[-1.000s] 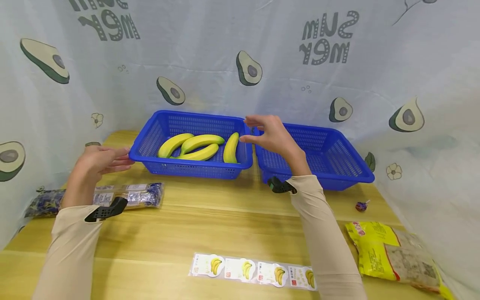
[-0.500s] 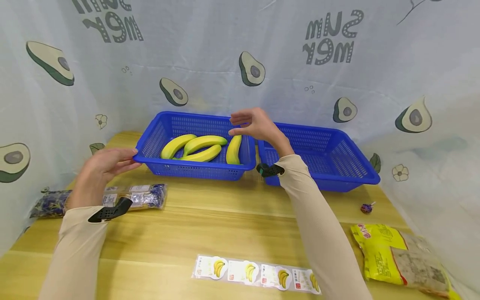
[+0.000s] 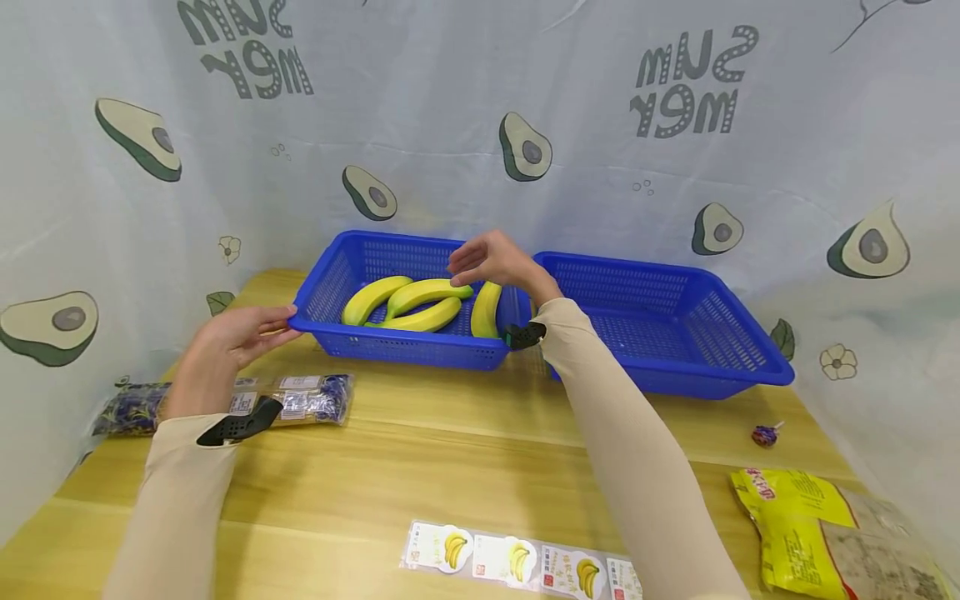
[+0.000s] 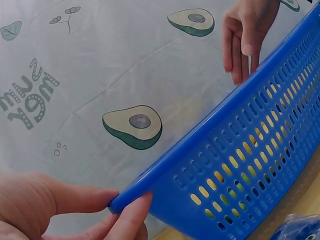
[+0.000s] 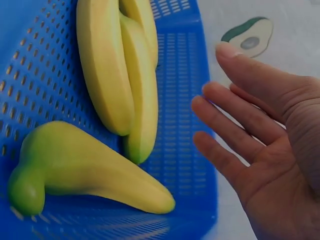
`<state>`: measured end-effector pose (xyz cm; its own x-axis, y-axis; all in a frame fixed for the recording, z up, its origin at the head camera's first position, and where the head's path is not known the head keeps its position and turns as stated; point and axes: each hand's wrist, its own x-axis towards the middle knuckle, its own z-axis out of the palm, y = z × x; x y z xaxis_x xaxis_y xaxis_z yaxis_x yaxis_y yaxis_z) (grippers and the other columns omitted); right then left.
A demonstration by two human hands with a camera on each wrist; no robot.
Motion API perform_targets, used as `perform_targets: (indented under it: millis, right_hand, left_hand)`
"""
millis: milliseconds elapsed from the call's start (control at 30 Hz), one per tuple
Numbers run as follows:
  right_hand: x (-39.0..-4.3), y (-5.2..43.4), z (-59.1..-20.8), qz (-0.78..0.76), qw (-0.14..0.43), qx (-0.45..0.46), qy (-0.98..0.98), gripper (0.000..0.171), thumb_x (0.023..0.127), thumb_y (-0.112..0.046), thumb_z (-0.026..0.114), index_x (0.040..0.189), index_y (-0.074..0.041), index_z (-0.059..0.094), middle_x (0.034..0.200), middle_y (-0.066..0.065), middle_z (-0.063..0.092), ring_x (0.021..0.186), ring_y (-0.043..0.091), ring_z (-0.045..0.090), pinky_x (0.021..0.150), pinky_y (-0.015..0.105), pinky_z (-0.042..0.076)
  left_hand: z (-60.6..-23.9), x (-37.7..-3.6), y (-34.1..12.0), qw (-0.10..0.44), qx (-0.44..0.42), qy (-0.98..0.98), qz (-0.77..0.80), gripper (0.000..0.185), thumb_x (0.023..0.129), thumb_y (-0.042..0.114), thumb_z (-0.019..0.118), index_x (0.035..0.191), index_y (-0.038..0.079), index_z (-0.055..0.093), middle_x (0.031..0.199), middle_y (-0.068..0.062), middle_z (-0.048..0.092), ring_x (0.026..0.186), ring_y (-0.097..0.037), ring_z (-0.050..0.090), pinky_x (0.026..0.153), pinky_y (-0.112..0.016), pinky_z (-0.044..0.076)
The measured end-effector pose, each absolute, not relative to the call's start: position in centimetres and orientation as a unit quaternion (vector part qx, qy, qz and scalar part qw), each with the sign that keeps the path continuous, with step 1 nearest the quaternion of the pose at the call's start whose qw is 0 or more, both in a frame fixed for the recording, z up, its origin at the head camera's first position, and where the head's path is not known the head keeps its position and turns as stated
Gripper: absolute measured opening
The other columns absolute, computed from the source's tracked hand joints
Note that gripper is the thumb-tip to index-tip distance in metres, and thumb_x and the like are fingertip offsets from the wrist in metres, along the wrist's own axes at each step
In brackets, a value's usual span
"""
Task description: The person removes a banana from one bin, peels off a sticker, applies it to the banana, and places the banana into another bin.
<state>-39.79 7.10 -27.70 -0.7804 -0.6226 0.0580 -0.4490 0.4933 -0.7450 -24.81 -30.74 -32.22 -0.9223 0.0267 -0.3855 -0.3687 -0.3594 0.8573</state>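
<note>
A blue basket (image 3: 390,346) at the back left of the wooden table holds several yellow bananas (image 3: 420,300). My left hand (image 3: 281,325) pinches the basket's near-left corner; in the left wrist view the thumb and a finger of that hand (image 4: 127,205) meet on the rim (image 4: 210,135). My right hand (image 3: 459,262) hovers open above the bananas and holds nothing. In the right wrist view its fingers (image 5: 225,90) are spread beside the bananas (image 5: 115,75), one with a green tip (image 5: 75,170).
A second blue basket (image 3: 675,375) stands to the right, with nothing in it. Purple packets (image 3: 300,398) lie at the left, a strip of banana stickers (image 3: 517,562) at the front edge, a yellow bag (image 3: 825,542) and a small sweet (image 3: 765,433) at the right. A printed curtain encloses the table.
My right hand has moved left from the gap between the baskets to above the bananas. My left hand has reached the basket's corner and taken it.
</note>
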Motion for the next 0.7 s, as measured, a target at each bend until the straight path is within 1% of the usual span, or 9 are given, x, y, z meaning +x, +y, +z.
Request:
perform_targets:
  millis: [133, 200, 267, 300, 367, 400, 467, 567, 700]
  right_hand:
    - [-40.8, 6.8, -28.6, -0.414, 0.125, -0.303, 0.849, 0.045, 0.096, -0.002, 0.082, 0.137, 0.008, 0.068, 0.130, 0.025, 0.073, 0.123, 0.035, 0.071, 0.108, 0.043, 0.058]
    - [-41.3, 6.6, -29.0, -0.421, 0.132, -0.297, 0.847, 0.046, 0.096, -0.002, 0.081, 0.138, 0.008, 0.067, 0.132, 0.026, 0.072, 0.124, 0.035, 0.070, 0.109, 0.043, 0.058]
    - [-41.8, 6.4, -29.5, -0.425, 0.139, -0.289, 0.846, 0.047, 0.097, -0.002, 0.081, 0.140, 0.009, 0.065, 0.134, 0.026, 0.071, 0.126, 0.036, 0.069, 0.111, 0.044, 0.057]
    - [-42.0, 6.3, -29.6, -0.427, 0.141, -0.284, 0.847, 0.048, 0.097, -0.001, 0.080, 0.141, 0.009, 0.065, 0.134, 0.025, 0.071, 0.127, 0.036, 0.069, 0.112, 0.044, 0.056]
    - [-42.4, 6.2, -30.0, -0.432, 0.141, -0.272, 0.849, 0.049, 0.097, -0.001, 0.080, 0.141, 0.009, 0.064, 0.134, 0.025, 0.071, 0.128, 0.036, 0.068, 0.114, 0.045, 0.054]
    - [-42.6, 6.2, -30.2, -0.436, 0.140, -0.265, 0.849, 0.049, 0.097, -0.001, 0.080, 0.141, 0.009, 0.064, 0.134, 0.025, 0.072, 0.128, 0.036, 0.068, 0.115, 0.046, 0.053]
    - [-42.9, 6.0, -30.6, -0.443, 0.139, -0.253, 0.849, 0.048, 0.097, -0.002, 0.081, 0.141, 0.008, 0.065, 0.134, 0.024, 0.072, 0.128, 0.036, 0.068, 0.117, 0.046, 0.051]
    - [-43.3, 5.6, -31.2, -0.450, 0.141, -0.238, 0.849, 0.047, 0.096, -0.002, 0.081, 0.140, 0.007, 0.067, 0.133, 0.023, 0.072, 0.128, 0.035, 0.069, 0.118, 0.045, 0.050]
    - [-43.7, 5.2, -31.8, -0.449, 0.138, -0.224, 0.854, 0.045, 0.095, 0.001, 0.081, 0.138, 0.005, 0.069, 0.134, 0.022, 0.072, 0.128, 0.035, 0.068, 0.116, 0.045, 0.052]
  left_hand:
    - [-32.3, -24.8, -30.6, 0.121, -0.160, 0.536, 0.820, 0.026, 0.109, 0.000, 0.055, 0.088, 0.006, 0.068, 0.086, -0.006, 0.071, 0.078, -0.015, 0.075, 0.080, -0.025, 0.066]
    - [-32.4, -24.9, -30.6, 0.121, -0.167, 0.518, 0.830, 0.019, 0.109, -0.001, 0.056, 0.094, 0.004, 0.067, 0.087, -0.007, 0.071, 0.078, -0.016, 0.075, 0.080, -0.026, 0.066]
    - [-32.5, -25.0, -30.6, 0.121, -0.174, 0.495, 0.843, 0.007, 0.108, -0.003, 0.057, 0.106, 0.001, 0.062, 0.088, -0.007, 0.071, 0.080, -0.018, 0.075, 0.081, -0.028, 0.067]
    - [-32.5, -25.1, -30.6, 0.122, -0.177, 0.482, 0.850, 0.007, 0.107, -0.004, 0.057, 0.112, 0.001, 0.058, 0.089, -0.008, 0.071, 0.081, -0.019, 0.075, 0.082, -0.029, 0.067]
    - [-32.6, -25.3, -30.6, 0.125, -0.181, 0.459, 0.861, 0.018, 0.107, -0.005, 0.058, 0.122, 0.001, 0.052, 0.091, -0.009, 0.070, 0.082, -0.020, 0.075, 0.084, -0.030, 0.067]
    - [-32.6, -25.4, -30.5, 0.124, -0.182, 0.450, 0.865, 0.021, 0.106, -0.005, 0.058, 0.125, 0.001, 0.050, 0.091, -0.009, 0.070, 0.083, -0.020, 0.074, 0.084, -0.031, 0.067]
    - [-32.7, -25.5, -30.5, 0.126, -0.179, 0.436, 0.873, 0.023, 0.106, -0.006, 0.058, 0.126, 0.002, 0.049, 0.092, -0.010, 0.070, 0.084, -0.021, 0.074, 0.084, -0.031, 0.067]
    - [-32.9, -25.6, -30.7, 0.127, -0.177, 0.426, 0.878, 0.020, 0.106, -0.007, 0.057, 0.123, 0.001, 0.050, 0.092, -0.011, 0.069, 0.084, -0.021, 0.074, 0.081, -0.032, 0.067]
    - [-32.9, -25.5, -31.0, 0.128, -0.178, 0.425, 0.878, 0.014, 0.106, -0.006, 0.058, 0.118, 0.000, 0.053, 0.092, -0.012, 0.070, 0.084, -0.021, 0.075, 0.081, -0.031, 0.067]
